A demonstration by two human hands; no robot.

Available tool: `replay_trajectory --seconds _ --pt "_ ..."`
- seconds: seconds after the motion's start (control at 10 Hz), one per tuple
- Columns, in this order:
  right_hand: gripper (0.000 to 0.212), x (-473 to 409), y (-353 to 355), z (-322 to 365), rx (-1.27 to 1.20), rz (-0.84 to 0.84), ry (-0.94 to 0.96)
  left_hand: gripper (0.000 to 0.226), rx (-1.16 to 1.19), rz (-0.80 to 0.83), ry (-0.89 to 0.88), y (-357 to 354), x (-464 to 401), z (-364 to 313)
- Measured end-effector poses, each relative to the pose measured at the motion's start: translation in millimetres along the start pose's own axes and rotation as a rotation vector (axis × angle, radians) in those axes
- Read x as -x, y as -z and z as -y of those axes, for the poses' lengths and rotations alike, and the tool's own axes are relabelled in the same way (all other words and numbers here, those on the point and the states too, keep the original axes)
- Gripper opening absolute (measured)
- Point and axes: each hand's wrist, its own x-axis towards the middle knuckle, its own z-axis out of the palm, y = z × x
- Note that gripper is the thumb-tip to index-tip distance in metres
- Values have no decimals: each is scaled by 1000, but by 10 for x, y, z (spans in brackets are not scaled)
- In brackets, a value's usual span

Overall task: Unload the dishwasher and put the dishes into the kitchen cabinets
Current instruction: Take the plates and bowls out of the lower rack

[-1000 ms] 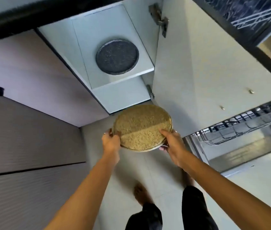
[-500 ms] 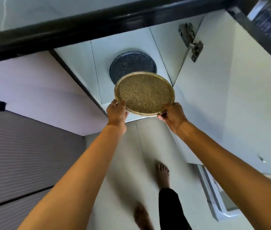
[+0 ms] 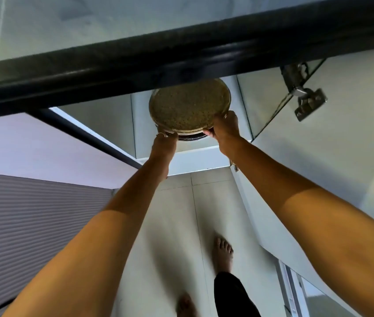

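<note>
1. Two bare feet point(image 3: 223, 255) on the floor tiles point(image 3: 177, 225) are nearest me, under both raised arms; I want my weight settled before I let anything go.
2. My left hand point(image 3: 164, 143) pinches the near-left rim of the tan plate point(image 3: 189, 106), fingers curled under the edge.
3. My right hand point(image 3: 226, 128) grips the near-right rim the same way, fingers clamped on it, thumb side hidden.
4. That plate is inside the open cabinet, over the shelf point(image 3: 190, 149), sitting above a dark plate point(image 3: 191, 137) whose rim peeks out just beneath it. I cannot tell whether the two touch yet.
5. To do this well, I judge I should lower it level and centred on the dark one, rims aligned, then slide my fingers out sideways, not pull back, so the stack does not shift toward the shelf edge.
6. Beyond, the hinge point(image 3: 305, 99) on the open door point(image 3: 318, 156) sits to the right; I should keep my right elbow away from it.
</note>
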Motion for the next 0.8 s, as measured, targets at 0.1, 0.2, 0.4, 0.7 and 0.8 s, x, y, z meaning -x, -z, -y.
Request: replay_trajectory --seconds 0.1,0.2,0.4,0.7,0.8 --pt "44 4 54 -92 217 -61 90 51 -269 49 -7 -67 -70 -4" --pt "45 1 151 -227 251 -62 129 59 -353 89 -32 -74 -50 55" --pt "50 223 379 -310 403 84 105 61 -456 124 -91 -99 178 160" --pt "33 1399 926 -564 269 129 -30 61 -456 202 -83 -145 1091 571" --pt "35 1758 1119 -755 234 173 -91 60 -497 214 -67 -179 1354 745"
